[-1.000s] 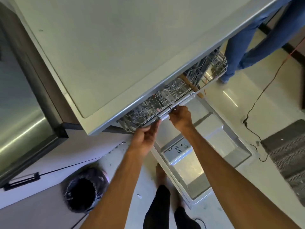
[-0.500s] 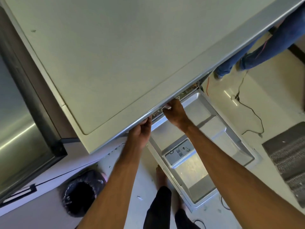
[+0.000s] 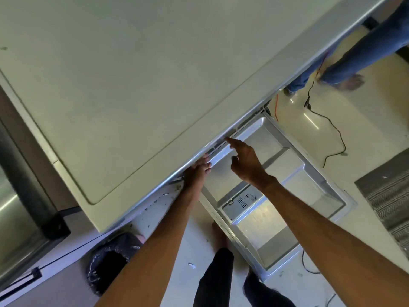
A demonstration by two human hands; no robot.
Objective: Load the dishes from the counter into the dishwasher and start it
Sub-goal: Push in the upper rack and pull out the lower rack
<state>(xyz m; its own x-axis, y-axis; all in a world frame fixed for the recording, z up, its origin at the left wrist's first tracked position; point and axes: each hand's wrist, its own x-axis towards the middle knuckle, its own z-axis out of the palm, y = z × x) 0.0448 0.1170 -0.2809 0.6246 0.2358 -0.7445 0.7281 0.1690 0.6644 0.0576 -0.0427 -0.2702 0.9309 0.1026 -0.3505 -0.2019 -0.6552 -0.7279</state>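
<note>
Bagged bin (image 3: 110, 260), black cable (image 3: 331, 124), mat (image 3: 389, 196)

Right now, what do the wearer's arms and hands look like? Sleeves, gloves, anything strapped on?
Both forearms are uncovered right down to the frame edge, with no sleeves in view. The left hand and right hand are ungloved. No watch, band, ring, marking or cable shows on either wrist or arm.

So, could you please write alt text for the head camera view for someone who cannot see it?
Seen from above, a person's left hand and right hand reach to the dishwasher's opening just under the pale cream countertop, above the lowered silver dishwasher door. A round bin with a black liner stands on the floor at left.
</note>
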